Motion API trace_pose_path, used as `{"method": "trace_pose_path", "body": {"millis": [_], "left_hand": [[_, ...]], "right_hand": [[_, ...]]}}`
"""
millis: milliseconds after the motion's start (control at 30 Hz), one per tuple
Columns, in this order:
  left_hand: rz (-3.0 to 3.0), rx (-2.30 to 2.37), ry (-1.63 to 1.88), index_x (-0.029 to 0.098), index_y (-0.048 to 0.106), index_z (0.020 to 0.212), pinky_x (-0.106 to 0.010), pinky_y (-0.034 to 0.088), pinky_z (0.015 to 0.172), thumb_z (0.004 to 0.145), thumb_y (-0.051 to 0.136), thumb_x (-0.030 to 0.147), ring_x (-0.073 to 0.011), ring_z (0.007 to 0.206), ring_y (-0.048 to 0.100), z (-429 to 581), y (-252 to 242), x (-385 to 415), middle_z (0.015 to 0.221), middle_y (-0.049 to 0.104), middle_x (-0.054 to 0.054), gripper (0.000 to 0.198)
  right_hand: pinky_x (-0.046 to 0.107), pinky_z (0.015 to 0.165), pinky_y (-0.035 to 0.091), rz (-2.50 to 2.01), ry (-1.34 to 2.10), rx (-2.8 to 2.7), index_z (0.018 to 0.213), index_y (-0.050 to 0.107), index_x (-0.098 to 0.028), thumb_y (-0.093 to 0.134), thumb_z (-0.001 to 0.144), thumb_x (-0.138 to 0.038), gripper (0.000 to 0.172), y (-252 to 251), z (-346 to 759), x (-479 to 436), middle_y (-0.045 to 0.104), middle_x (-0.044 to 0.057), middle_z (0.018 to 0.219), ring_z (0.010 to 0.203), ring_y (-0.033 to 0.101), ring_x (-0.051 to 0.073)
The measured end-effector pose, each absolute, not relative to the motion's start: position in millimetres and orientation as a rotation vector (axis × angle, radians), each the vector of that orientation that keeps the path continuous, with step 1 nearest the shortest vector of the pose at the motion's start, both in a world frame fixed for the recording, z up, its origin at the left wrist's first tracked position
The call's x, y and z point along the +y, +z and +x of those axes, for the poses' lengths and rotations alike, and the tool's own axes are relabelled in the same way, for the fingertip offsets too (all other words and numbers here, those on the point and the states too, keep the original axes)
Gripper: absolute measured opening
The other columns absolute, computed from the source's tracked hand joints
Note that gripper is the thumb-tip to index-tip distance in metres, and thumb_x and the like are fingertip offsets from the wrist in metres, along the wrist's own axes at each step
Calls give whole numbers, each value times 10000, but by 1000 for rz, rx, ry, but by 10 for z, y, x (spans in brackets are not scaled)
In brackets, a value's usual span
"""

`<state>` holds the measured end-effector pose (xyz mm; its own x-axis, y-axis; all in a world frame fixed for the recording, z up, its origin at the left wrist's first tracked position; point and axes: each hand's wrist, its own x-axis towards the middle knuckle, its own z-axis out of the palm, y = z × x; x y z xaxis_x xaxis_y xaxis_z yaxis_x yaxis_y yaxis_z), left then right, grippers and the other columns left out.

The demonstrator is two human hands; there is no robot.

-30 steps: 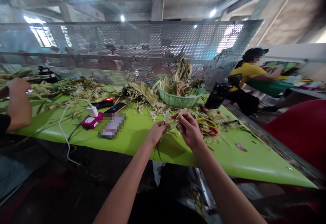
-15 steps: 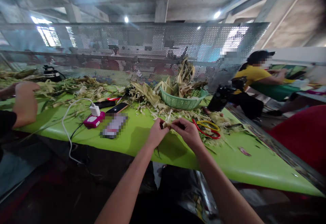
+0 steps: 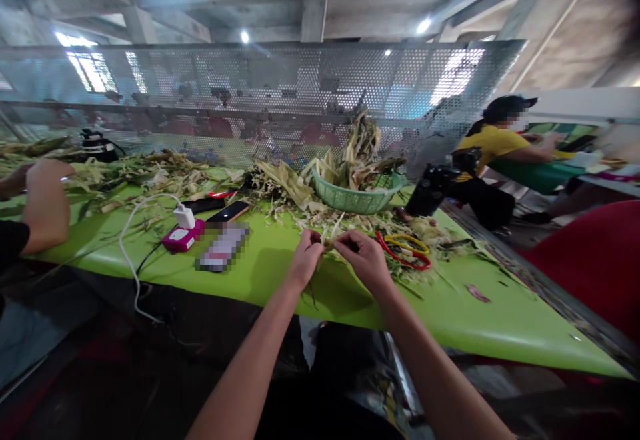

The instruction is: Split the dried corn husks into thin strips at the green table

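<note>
My left hand (image 3: 306, 257) and my right hand (image 3: 366, 260) are close together above the front part of the green table (image 3: 250, 287). Thumb and fingers of each are pinched on a small pale corn husk strip (image 3: 329, 240), whose ends stick up between them. How far the strip runs inside the fingers is hidden. Just behind my hands stands a green plastic basket (image 3: 350, 200) heaped with dry corn husks (image 3: 363, 143). Red-and-yellow handled scissors (image 3: 407, 251) lie right of my right hand, among husk scraps.
Left of my hands lie a phone with a blurred screen (image 3: 223, 247), a dark phone (image 3: 229, 212) and a pink power socket (image 3: 183, 235) with a white cable. A black bottle (image 3: 429, 190) stands right of the basket. Another person's arm (image 3: 47, 203) rests at far left; a person in yellow (image 3: 493, 147) sits at right.
My hands have drawn slightly apart, the left shifting a little left, so more of the husk strip shows between them. The whole view has shifted slightly.
</note>
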<state>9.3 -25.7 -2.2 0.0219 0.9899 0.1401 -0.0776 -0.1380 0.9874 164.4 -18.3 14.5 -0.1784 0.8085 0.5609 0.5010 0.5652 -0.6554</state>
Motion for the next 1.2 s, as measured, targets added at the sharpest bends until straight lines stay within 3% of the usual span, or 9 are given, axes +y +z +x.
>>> {"method": "trace_pose_path", "body": {"millis": [233, 433, 767, 1000, 1200], "left_hand": [[1251, 974, 1355, 202, 475, 849, -240, 401, 658, 785, 440, 209, -118, 656, 437, 89, 13, -257, 707, 456, 14, 73], [1268, 960, 1330, 204, 482, 876, -249, 408, 694, 778, 501, 221, -119, 690, 472, 102, 41, -259, 752, 501, 6, 101], [1040, 876, 1319, 204, 479, 841, -202, 294, 501, 726, 545, 221, -69, 521, 396, 78, 29, -263, 658, 458, 52, 134], [1054, 804, 1332, 190, 517, 827, -193, 334, 542, 704, 531, 182, -79, 596, 447, 78, 53, -288, 704, 490, 35, 124], [1099, 774, 1337, 181, 527, 828, -184, 370, 606, 708, 517, 148, -87, 679, 476, 75, 73, -301, 754, 508, 20, 125]], "right_hand": [[257, 564, 376, -1083, 621, -1733, 710, 608, -183, 619, 786, -394, 225, 177, 1622, -180, 537, -2, 645, 616, 459, 139], [235, 505, 337, -1095, 811, -1701, 730, 619, -183, 608, 787, -375, 201, 213, 1622, -194, 507, -19, 627, 562, 411, 114], [236, 501, 343, -1080, 783, -1647, 779, 638, -195, 654, 750, -408, 215, 180, 1610, -169, 557, -3, 677, 594, 453, 130], [240, 495, 276, -1059, 992, -1629, 727, 623, -172, 617, 768, -404, 236, 221, 1624, -199, 481, -26, 621, 527, 354, 99], [248, 527, 319, -1081, 852, -1703, 750, 619, -189, 603, 778, -399, 213, 209, 1619, -197, 522, -13, 658, 575, 409, 123]]}}
